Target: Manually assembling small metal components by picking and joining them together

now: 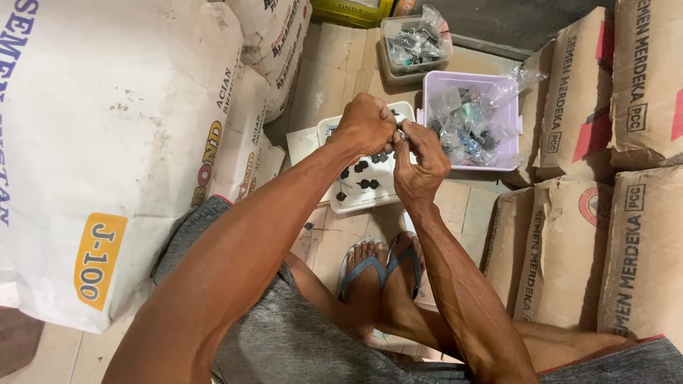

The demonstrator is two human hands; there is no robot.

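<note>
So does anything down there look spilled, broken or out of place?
Nothing stands out. Both hands meet over the white tray of small dark parts; the lilac tub and grey tub sit upright, plastic bags inside.

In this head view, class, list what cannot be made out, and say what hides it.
- Small part between the left hand and right hand: hidden by fingers, too small.
- Contents of the purple tub: blurred by crumpled clear bags.
- White tray: partly covered by both hands.

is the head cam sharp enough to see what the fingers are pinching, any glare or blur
Head view: even, soft light with no harsh glare; left hand and right hand are fairly sharp, but the tiny piece between them is too small to identify; the white tray reads bright; edges bend slightly.
</note>
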